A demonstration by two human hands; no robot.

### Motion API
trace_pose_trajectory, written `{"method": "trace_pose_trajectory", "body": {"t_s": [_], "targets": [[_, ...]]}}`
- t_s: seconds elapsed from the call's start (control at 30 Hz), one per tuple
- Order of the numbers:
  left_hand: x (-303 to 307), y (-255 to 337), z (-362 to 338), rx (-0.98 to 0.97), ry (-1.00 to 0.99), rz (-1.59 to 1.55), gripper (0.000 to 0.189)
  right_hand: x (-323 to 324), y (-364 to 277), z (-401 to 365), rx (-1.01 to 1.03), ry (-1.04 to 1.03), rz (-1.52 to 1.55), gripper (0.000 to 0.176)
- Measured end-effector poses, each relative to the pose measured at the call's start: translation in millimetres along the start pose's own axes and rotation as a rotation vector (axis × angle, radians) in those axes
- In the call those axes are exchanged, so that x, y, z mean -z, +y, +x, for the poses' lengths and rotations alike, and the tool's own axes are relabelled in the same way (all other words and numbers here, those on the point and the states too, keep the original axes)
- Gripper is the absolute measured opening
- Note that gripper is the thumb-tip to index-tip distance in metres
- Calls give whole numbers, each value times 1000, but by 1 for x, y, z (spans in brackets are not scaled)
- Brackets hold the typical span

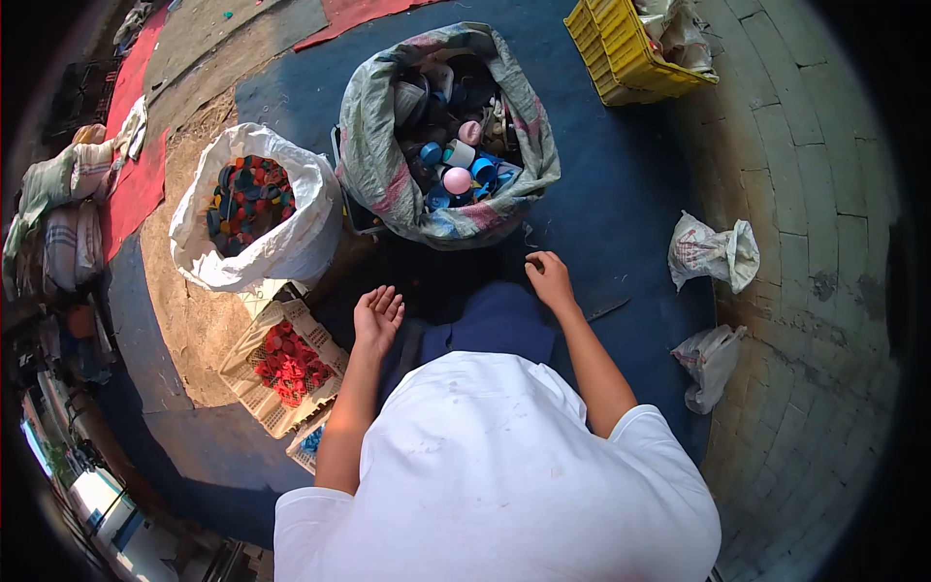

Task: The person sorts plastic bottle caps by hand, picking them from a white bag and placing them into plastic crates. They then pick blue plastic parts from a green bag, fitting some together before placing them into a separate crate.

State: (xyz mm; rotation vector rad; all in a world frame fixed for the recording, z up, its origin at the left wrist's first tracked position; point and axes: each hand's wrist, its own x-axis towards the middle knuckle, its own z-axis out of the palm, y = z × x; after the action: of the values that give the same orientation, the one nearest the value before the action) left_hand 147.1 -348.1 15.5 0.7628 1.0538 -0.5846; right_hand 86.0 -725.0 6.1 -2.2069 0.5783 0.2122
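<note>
My left hand [379, 316] is turned palm up with its fingers loosely curled and apart, and holds nothing. It is nearest to the crate of red plastic pieces [291, 364]. My right hand [551, 278] hovers over the blue mat, fingers bent and slightly apart, with no object visible in it. In front of both hands stands a large woven sack [373, 145] with a rolled rim, full of mixed plastic caps and dark pieces. A pink round piece [457, 180] lies on top of that pile. Left of it, a white sack [315, 213] holds red, green and dark caps.
A yellow crate [621, 58] with bags in it stands at the upper right. Two small whitish bags [700, 252] [713, 364] lie by the brick wall [815, 262] at the right. Folded sacks [63, 209] are piled at the far left. Blue pieces [312, 439] show beside my left forearm.
</note>
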Motion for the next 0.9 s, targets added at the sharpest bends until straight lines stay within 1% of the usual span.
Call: {"method": "trace_pose_trajectory", "body": {"t_s": [0.03, 0.07, 0.1, 0.13, 0.17, 0.2, 0.23, 0.3, 0.33, 0.4, 0.43, 0.57, 0.67, 0.7, 0.77, 0.87, 0.9], "targets": [[-14, -4, 4, -41, 41, -25, 35, 7, -6, 31, 19, -65, -52, 21], [-26, -9, 9, -82, 90, -51, 35, 14, -10, 62, 89, -84, -92, 21], [-34, -13, 13, -121, 92, -102, 31, 15, -13, 86, 145, -107, -118, 20], [-51, -15, 7, -159, 107, -151, 34, 17, -21, 111, 227, -96, -147, 21], [-64, -19, -3, -220, 82, -45, 36, 15, -26, 136, 332, -59, -219, 21], [-79, -18, -7, -283, 45, 60, 39, 13, -35, 160, 332, -99, -264, 22], [-88, -16, -9, -276, 40, 142, 41, 0, -29, 185, 437, -44, -275, 27], [-98, -25, -11, -244, 30, 283, 44, -8, -43, 223, 381, -119, -375, 31], [-105, -31, -9, -226, 32, 274, 44, -14, -49, 236, 364, -158, -425, 33], [-117, -29, -8, -203, 27, 273, 45, -26, -56, 251, 393, -225, -529, 35], [-126, -28, -9, -221, 32, 315, 42, -31, -58, 258, 405, -248, -576, 36], [-140, -14, -12, -257, 10, 400, 38, -51, -52, 271, 322, -239, -645, 33], [-137, -5, 3, -234, -6, 364, 37, -45, -47, 268, 233, -164, -520, 24], [-140, -2, 7, -228, 7, 353, 36, -40, -51, 264, 186, -141, -459, 25], [-147, 5, 12, -247, -42, 364, 36, -26, -55, 250, 98, -103, -348, 25], [-161, 15, 22, -258, -128, 454, 37, -15, -48, 235, 142, -130, -26, 30], [-168, 18, 25, -257, -168, 478, 37, -16, -47, 226, 86, -145, 72, 24]]}}
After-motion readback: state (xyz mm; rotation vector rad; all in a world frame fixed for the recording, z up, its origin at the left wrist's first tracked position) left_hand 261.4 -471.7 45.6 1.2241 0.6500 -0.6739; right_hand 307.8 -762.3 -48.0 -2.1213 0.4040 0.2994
